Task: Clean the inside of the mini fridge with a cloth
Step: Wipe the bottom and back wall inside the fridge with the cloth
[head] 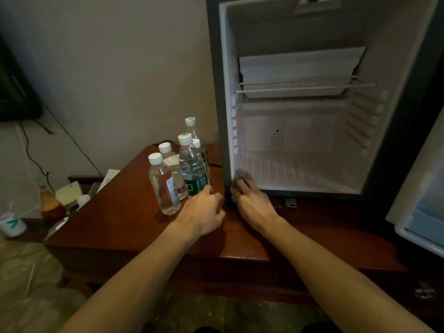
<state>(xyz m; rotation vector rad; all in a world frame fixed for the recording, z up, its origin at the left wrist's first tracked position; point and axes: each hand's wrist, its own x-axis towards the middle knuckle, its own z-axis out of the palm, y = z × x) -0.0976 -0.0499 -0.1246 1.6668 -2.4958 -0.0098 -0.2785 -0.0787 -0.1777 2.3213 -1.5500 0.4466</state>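
The mini fridge (300, 169) stands open on a wooden cabinet, its white inside bare except for a wire shelf (305, 86) in the upper half. A small grey cloth (241, 176) lies at the front left corner of the fridge floor. My right hand (249, 200) covers it and holds it down against that corner. My left hand (204, 210) rests on the cabinet top by the fridge's lower left edge, fingers loosely bent, touching the base of the green-labelled bottle (192, 167).
Several water bottles (164, 186) stand on the wooden cabinet top (115, 212) left of the fridge. The fridge door (418, 207) hangs open at the right. Clutter, a paper cup (13, 225) and cables lie at the far left by a dark screen.
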